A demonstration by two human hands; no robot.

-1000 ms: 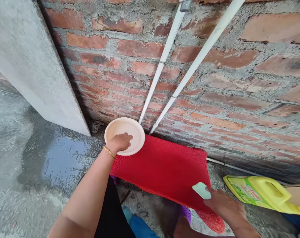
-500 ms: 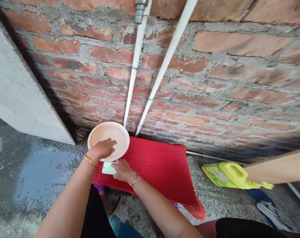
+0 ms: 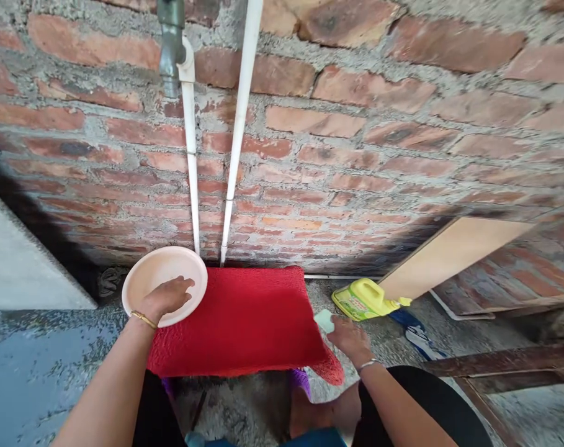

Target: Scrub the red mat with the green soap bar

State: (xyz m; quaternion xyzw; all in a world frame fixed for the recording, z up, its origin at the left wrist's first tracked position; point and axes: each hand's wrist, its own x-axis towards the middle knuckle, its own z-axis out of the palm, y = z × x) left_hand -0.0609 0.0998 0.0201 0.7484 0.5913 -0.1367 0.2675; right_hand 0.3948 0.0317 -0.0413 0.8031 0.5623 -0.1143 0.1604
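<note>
The pale pink plate [image 3: 163, 282] sits at the left of centre in the frame, tipped up a little toward the brick wall [image 3: 356, 143], its right edge overlapping the upper left corner of the red mat [image 3: 244, 323]. The left hand [image 3: 163, 297] is on it — fingers curled over the near rim and lying inside the dish, thumb hidden beneath, so it looks like a pinch on the rim, though I can't see how tight. A gold bangle [image 3: 143, 319] rings that wrist. Across the mat, just past its lower right edge, the right hand [image 3: 351, 338] has its fingers closed round a small pale green block [image 3: 324, 321], a bar of soap or a sponge by the look of it, which pokes out up and to the left of the knuckles. So the block lies well to the right of the plate, with the whole width of the mat between them — and the plate's open face looks up and slightly right. Straight above the plate, in the upper left, hangs a metal tap [image 3: 170, 46] on a white pipe [image 3: 190, 155]. A yellow jug [image 3: 363, 299] lies on its side just beyond the right hand.
</note>
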